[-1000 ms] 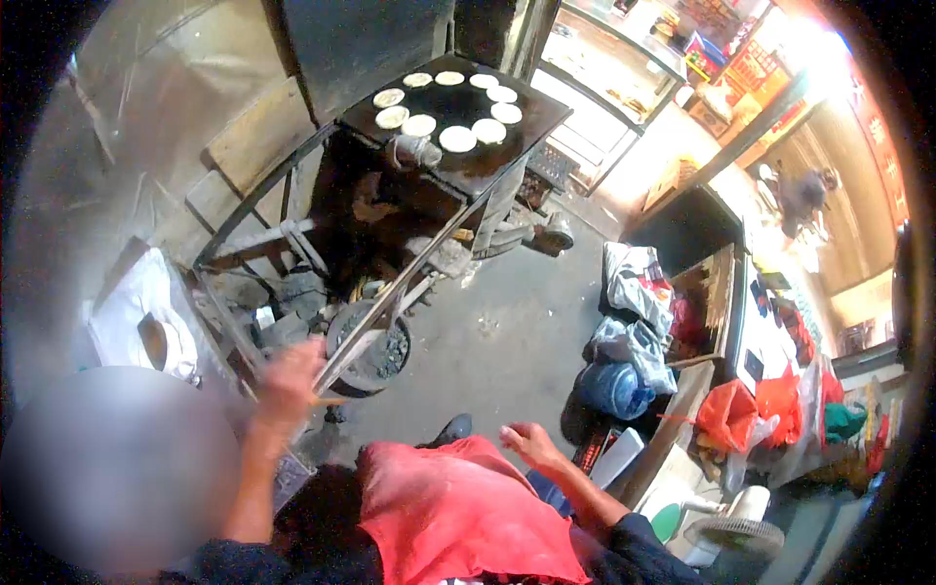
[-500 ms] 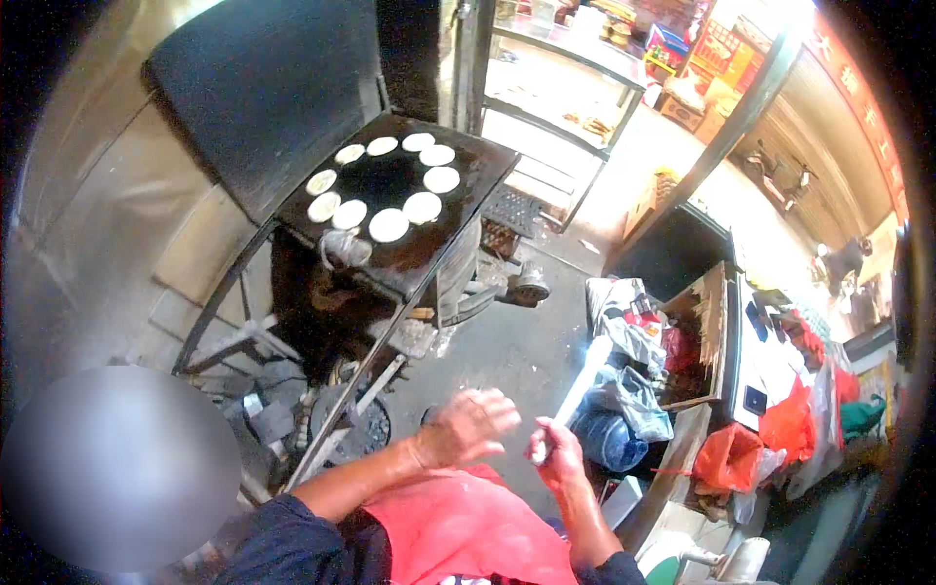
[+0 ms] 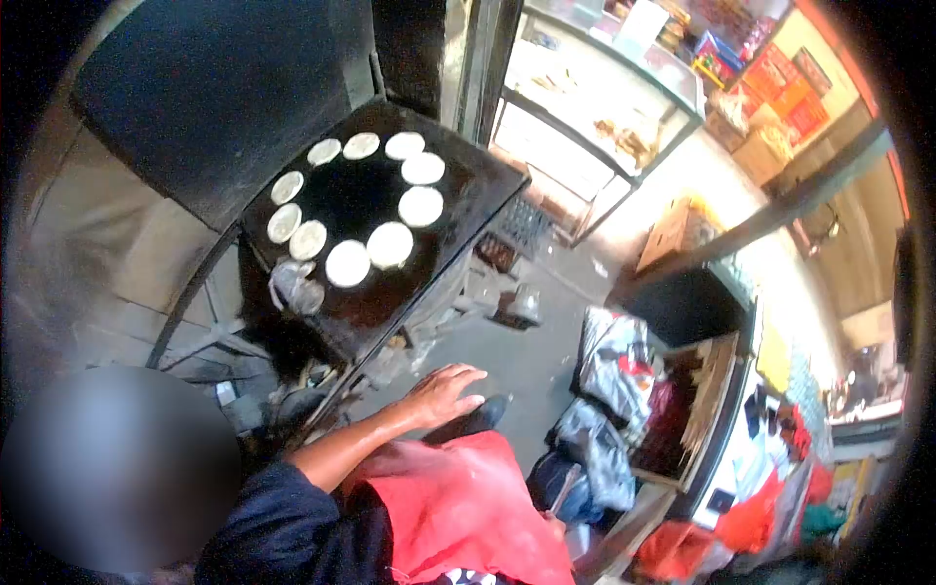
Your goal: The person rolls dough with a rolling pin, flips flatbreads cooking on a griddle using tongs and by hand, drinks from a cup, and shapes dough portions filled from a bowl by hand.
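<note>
My left hand [image 3: 444, 395] is held out in front of the red apron [image 3: 458, 497], open and holding nothing. At the apron's right edge, my right hand [image 3: 554, 526] is low and only partly visible. It is closed around a long, thin, pale tool [image 3: 564, 490]; its exact kind is unclear. On the dark flat griddle [image 3: 356, 200], several round pale flatbreads [image 3: 421, 208] lie in a ring. A grey cloth bundle [image 3: 295, 288] rests on the griddle's near left corner. Neither hand touches the griddle.
A large black lid [image 3: 234, 97] stands raised behind the griddle. To the right, grey bags [image 3: 595, 448] lie beside an open wooden box [image 3: 682, 419]. Red plastic bags [image 3: 673, 548] hang near a side table. A glass display case [image 3: 604, 107] stands farther back.
My right hand has dropped from in front of me to the apron's edge, lowering the pale tool. My left hand has shifted slightly up and left. The view has moved closer to the griddle.
</note>
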